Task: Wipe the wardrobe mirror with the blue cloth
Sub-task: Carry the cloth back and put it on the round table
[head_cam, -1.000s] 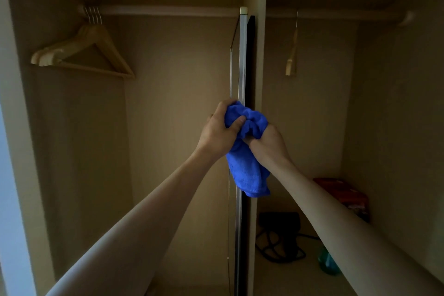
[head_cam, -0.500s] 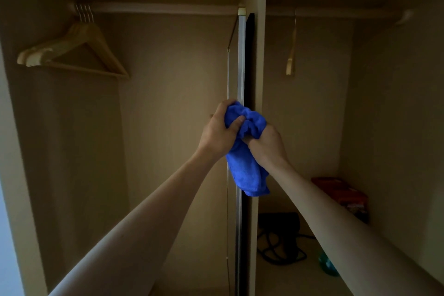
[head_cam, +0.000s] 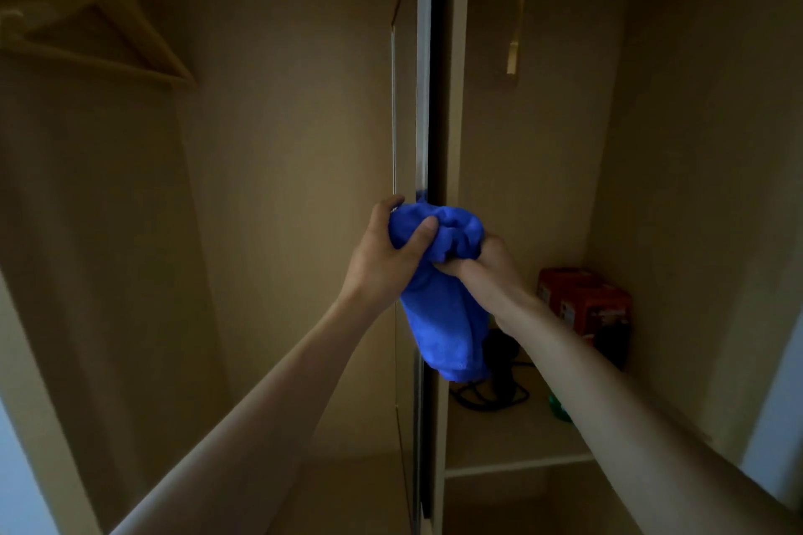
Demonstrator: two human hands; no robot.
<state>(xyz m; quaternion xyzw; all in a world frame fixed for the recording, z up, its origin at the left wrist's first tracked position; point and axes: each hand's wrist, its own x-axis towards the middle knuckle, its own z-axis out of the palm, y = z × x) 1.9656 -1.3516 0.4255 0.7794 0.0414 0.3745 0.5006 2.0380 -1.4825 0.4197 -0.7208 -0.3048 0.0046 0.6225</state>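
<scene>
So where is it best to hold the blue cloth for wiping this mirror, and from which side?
Probably grip the bunched top of the cloth, where both the left hand and right hand already close on it. The mirror stands edge-on, so come from the front, one hand on each side; the loose tail hangs free below.

No text, brand, number or sign can be read anywhere in the dim wardrobe. The red cardboard boxes (head_cam: 584, 304) on the right-hand shelf (head_cam: 517, 467) carry small pale labels on their fronts, but the print on them is too blurred and dark to make out. The crumpled blue cloth (head_cam: 443, 308) shows no tag or lettering on the surface facing the camera.
</scene>
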